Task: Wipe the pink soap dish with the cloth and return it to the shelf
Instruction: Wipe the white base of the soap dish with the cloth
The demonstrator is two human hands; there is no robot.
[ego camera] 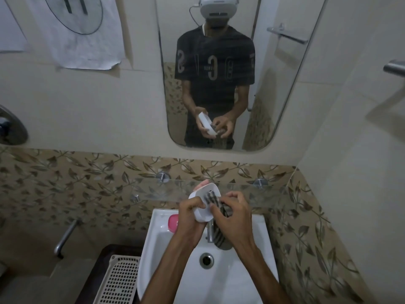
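Note:
Over the white sink [252, 270], my left hand [189, 212] grips a pale pinkish-white soap dish [202, 193], tilted on its edge just in front of the glass shelf [241, 189]. My right hand [233, 212] presses a striped grey cloth [211, 197] into the dish's hollow. The rest of the cloth hangs down under my right hand, in front of the tap [210, 232]. A pink soap bar [173, 223] lies on the sink's back left rim.
A mirror [274, 95] above the shelf reflects a person holding the dish. A perforated plastic basket [118, 281] stands left of the sink. A metal wall tap [65, 235] juts out at the left. A towel rail [394, 68] is on the right wall.

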